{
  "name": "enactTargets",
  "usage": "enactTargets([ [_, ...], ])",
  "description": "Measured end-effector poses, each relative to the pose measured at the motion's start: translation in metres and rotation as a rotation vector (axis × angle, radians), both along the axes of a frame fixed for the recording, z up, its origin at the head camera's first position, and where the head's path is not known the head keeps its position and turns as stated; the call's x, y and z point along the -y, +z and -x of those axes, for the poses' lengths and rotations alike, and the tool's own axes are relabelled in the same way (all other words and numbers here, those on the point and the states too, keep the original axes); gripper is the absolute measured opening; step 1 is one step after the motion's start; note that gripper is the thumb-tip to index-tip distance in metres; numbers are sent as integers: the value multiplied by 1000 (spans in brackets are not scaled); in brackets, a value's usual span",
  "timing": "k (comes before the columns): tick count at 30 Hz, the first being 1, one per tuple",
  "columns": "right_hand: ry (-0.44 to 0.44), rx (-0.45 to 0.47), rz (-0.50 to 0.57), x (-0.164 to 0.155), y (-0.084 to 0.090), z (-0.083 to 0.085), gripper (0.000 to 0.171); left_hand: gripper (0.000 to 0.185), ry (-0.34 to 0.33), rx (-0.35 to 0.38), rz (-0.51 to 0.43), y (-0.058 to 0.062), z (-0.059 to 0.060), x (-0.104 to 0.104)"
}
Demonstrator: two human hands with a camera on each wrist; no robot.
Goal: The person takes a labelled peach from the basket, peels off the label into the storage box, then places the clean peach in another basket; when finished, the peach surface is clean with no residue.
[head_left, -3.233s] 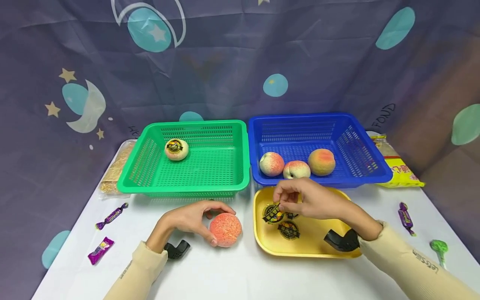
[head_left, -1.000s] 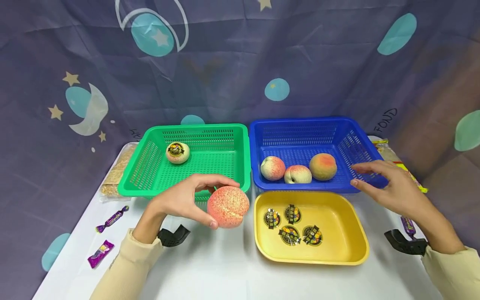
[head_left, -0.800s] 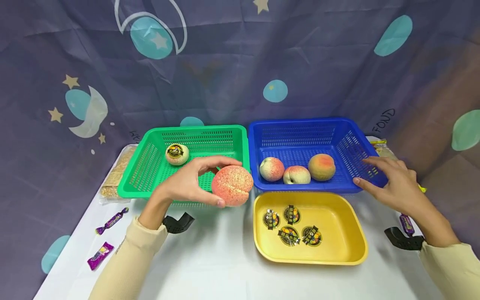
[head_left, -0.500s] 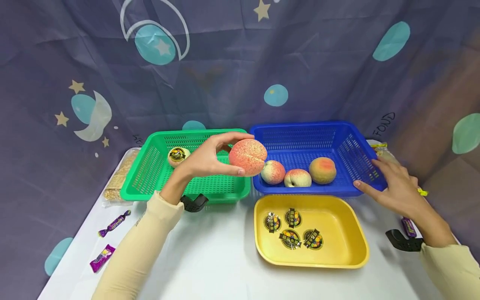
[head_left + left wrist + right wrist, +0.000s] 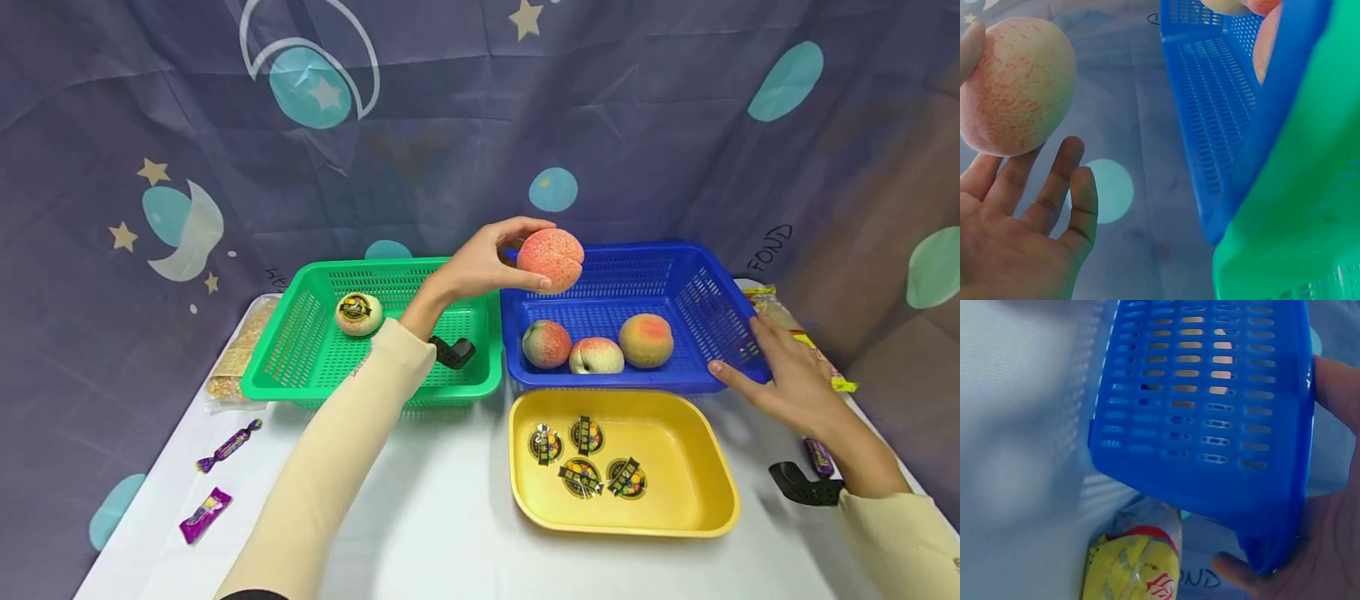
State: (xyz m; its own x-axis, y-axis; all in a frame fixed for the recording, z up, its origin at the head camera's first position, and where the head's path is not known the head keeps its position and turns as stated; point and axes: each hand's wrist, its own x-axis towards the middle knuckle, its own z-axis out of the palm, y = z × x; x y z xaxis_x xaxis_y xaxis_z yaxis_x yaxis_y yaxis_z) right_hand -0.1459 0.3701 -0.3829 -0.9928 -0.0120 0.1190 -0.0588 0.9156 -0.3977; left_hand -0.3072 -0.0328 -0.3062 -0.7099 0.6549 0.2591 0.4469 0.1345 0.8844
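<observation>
**Left hand holds peach over blue basket, right hand steadies basket corner**

Left hand (image 5: 480, 265) raised, grip curled round a speckled pink-orange round peach (image 5: 551, 259), thumb on top and fingertips underneath; left wrist view shows the other fingers (image 5: 1054, 187) spread loosely below the fruit. Peach is in the air above the far left part of the blue perforated plastic basket (image 5: 678, 277), touching nothing but the hand. Skin pale with dense red flecks, a shallow crease across it.

Right hand (image 5: 780, 375) at the basket's near right corner, grip spread: fingers mostly straight against the outer wall, thumb along the near rim. Right wrist view shows the corner sitting in the palm.

Inside the blue basket, near side: three peaches in a row (image 5: 595, 345), middle one palest. Green perforated plastic basket (image 5: 300, 333) just left of it, holding one pale fruit with a round black sticker (image 5: 358, 313). Yellow plastic tray (image 5: 697, 492) near the blue basket on the white worktop (image 5: 435, 517), four black round stickers (image 5: 585, 460) in it.
</observation>
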Motion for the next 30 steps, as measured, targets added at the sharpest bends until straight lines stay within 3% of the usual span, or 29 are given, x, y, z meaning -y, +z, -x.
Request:
enactTargets([
  [8,9,25,72,-2,-3,-1,96,72,10,14,21,-12,22,-40],
  [15,12,33,103,1,-4,0,97,75,-28,56,125,-22,34,-62],
  [23,13,29,115,2,-3,-2,97,79,-127,141,303,-36,38,-79],
  [30,2,49,109,2,-2,-3,98,78,-123,139,413,-47,38,-86],
])
